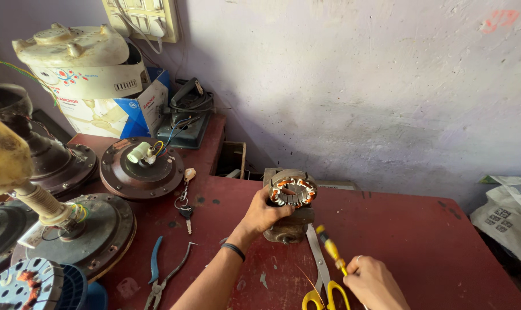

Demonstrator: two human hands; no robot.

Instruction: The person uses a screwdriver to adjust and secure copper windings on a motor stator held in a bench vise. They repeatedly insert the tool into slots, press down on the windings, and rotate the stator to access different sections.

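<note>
You work in soft, even daylight; it seems to come from your right, since the wall (pixel 358 86) is bright there and greyer toward the left corner. Shadows are faint: a short one lies under the stator (pixel 292 191) and beneath your left hand (pixel 266 212) on the table (pixel 421 241). No hard glare, only a dull sheen on the fan covers (pixel 140 169). The wide lens bends the edges, stretching the motor (pixel 8 161) at far left. The centre is sharp; the bottom corners go slightly soft.
</note>
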